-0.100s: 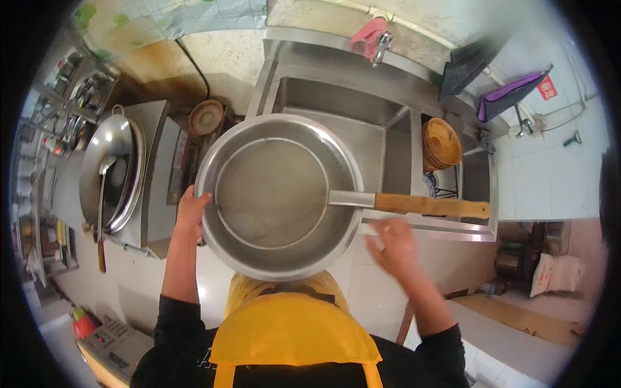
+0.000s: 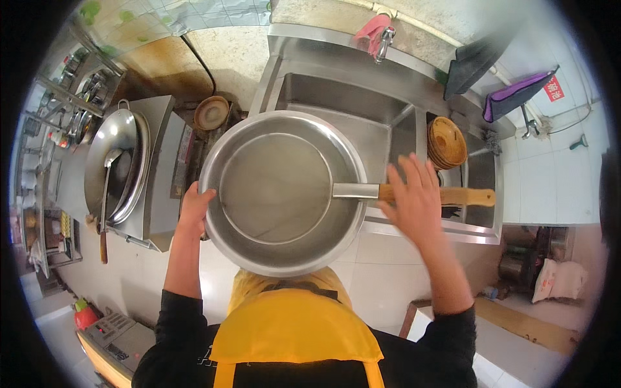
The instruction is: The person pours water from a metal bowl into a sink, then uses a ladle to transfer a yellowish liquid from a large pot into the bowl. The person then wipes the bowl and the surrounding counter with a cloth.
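Note:
A wide stainless-steel basin [image 2: 284, 260] is held in front of my yellow apron. My left hand [image 2: 195, 207] grips its left rim, thumb over the edge and fingers on the outside. Inside the basin sits what looks like a round strainer [image 2: 275, 187] with a thin metal rim and greyish middle. Its metal shank crosses the basin's right rim, and the wooden handle [image 2: 469, 196] sticks out to the right. My right hand [image 2: 415, 200] is over that handle with fingers spread, covering part of it. Whether it touches the wood I cannot tell.
Behind the basin is a steel sink [image 2: 343, 94] under a tap [image 2: 385, 45] with a pink cloth. Brown bowls [image 2: 447, 139] are stacked at its right. A wok [image 2: 110, 161] with a ladle [image 2: 107, 187] stands on the left stove. A low counter [image 2: 530, 323] lies right.
My right hand has risen from below the strainer's handle to over it, its fingers spreading. My left hand stays on the basin's rim. The view has shifted slightly.

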Tool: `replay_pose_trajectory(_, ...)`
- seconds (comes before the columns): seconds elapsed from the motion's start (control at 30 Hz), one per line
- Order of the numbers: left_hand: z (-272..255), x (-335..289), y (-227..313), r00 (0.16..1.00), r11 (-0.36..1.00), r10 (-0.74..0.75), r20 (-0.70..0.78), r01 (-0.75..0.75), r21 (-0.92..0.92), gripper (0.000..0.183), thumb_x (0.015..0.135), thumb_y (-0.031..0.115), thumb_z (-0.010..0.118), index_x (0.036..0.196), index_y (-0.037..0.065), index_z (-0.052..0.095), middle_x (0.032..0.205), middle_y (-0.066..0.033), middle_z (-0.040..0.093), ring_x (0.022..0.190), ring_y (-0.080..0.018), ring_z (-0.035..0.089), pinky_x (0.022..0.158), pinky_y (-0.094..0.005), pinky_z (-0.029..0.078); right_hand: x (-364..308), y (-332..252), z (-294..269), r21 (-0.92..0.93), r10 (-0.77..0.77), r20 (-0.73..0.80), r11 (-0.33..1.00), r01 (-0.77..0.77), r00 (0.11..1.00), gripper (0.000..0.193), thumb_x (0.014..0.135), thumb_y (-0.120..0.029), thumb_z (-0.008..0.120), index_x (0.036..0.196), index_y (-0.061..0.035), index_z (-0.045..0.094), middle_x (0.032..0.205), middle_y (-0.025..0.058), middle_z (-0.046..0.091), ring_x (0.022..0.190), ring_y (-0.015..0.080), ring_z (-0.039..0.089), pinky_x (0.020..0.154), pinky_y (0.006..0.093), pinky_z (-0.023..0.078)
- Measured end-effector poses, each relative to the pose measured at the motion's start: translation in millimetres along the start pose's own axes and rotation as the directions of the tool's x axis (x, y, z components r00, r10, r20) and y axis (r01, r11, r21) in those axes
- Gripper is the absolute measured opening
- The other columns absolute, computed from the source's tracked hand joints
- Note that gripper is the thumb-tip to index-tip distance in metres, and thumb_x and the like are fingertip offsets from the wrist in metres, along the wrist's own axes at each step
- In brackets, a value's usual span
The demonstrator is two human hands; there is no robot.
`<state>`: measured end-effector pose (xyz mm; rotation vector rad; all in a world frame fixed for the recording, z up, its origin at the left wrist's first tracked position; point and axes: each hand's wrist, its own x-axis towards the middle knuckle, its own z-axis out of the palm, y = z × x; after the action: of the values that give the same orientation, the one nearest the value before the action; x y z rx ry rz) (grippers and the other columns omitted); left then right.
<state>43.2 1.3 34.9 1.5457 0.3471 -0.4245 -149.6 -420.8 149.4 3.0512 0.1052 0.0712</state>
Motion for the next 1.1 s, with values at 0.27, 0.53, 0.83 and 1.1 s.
replay_pose_trajectory(0.27, 34, -32, -31, 0.990, 0.990, -0.141, 0.007, 0.141, 0.016, 0.034, 0.085, 0.000, 0.055, 0.118, -0.001, 0.048, 0.107, -0.0153, 0.060, 0.092, -0.0253, 0.063, 0.077, -0.0397, 0.054, 8, 62, 38, 0.273, -0.202, 0.686, 0.962, 0.009, 0.699, 0.044, 0.076, -0.035, 0.073, 0.103, -0.0018, 0.063, 0.079, 0.0149, 0.066, 0.079, 0.0279, 0.067, 0.073, 0.0416, 0.052)
replay_pose_trajectory(0.53, 36, -32, -43, 0.987, 0.988, -0.153, 0.047, 0.154, -0.007, 0.034, 0.086, -0.001, 0.053, 0.119, 0.000, 0.048, 0.107, -0.0147, 0.060, 0.092, -0.0250, 0.063, 0.076, -0.0391, 0.056, -85, 27, 21, 0.459, 0.093, 0.758, 0.629, -0.628, 0.646, 0.032, 0.078, -0.016, 0.075, 0.101, 0.0006, 0.061, 0.081, 0.0127, 0.066, 0.070, 0.0210, 0.065, 0.068, 0.0340, 0.052)
replay_pose_trajectory(0.83, 41, -50, -29, 0.987, 0.987, -0.160, -0.028, 0.161, 0.007, 0.042, 0.083, -0.005, 0.053, 0.124, -0.004, 0.044, 0.109, -0.0185, 0.059, 0.092, -0.0265, 0.064, 0.074, -0.0388, 0.057, -170, 24, 80, 0.734, 0.463, 0.583, 0.050, -0.677, 0.667, 0.032, 0.084, -0.005, 0.067, 0.111, -0.0002, 0.050, 0.080, 0.0081, 0.061, 0.068, 0.0152, 0.062, 0.066, 0.0316, 0.053)
replay_pose_trajectory(1.1, 45, -68, -31, 0.984, 0.990, -0.138, -0.109, 0.137, -0.025, 0.038, 0.084, -0.006, 0.052, 0.121, -0.004, 0.047, 0.110, -0.0192, 0.060, 0.096, -0.0278, 0.064, 0.078, -0.0406, 0.056, -178, 54, 139, 0.587, 0.574, 0.351, 0.481, -0.651, 0.740, 0.029, 0.087, -0.011, 0.065, 0.108, -0.0032, 0.047, 0.078, 0.0142, 0.061, 0.063, 0.0225, 0.062, 0.058, 0.0337, 0.051)
